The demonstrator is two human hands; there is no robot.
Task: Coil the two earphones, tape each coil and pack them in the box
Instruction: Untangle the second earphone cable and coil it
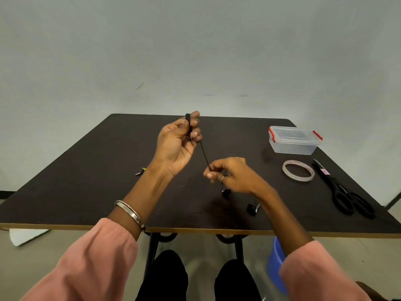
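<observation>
Cord taut btwn hands — mid-table

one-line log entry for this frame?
phase: coiling first earphone | left hand: holds coil | right hand: pinches cable | box: lid on | tape, scissors: untouched

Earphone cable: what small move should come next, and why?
Probably another wrap: the right hand should carry the taut cable up around the small coil in the left hand. The earbuds are not yet wound in, and the tape roll lies untouched.
</observation>
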